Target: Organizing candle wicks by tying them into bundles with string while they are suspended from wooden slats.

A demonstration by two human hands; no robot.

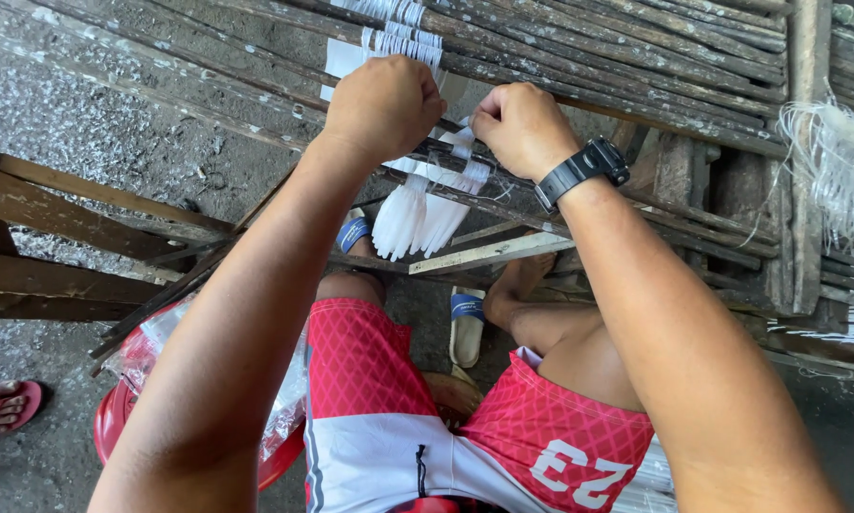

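Note:
My left hand (382, 103) is closed in a fist over a dark thin stick (560, 204) of a slanted rack of sticks (617, 57). My right hand (522, 125), with a black watch (582, 169) on its wrist, pinches a white plastic strip (462, 144) wound on that same stick. Loose white strip ends (417, 217) hang in a bunch below both hands. More white windings (400, 40) sit on the sticks just above my left hand.
A red basin (123, 418) with clear plastic bags stands at lower left beside my knee. Wooden beams (56, 228) run along the left. A frayed white fibre bundle (831, 152) hangs at right. Another person's foot in a red sandal (4, 407) shows at far left.

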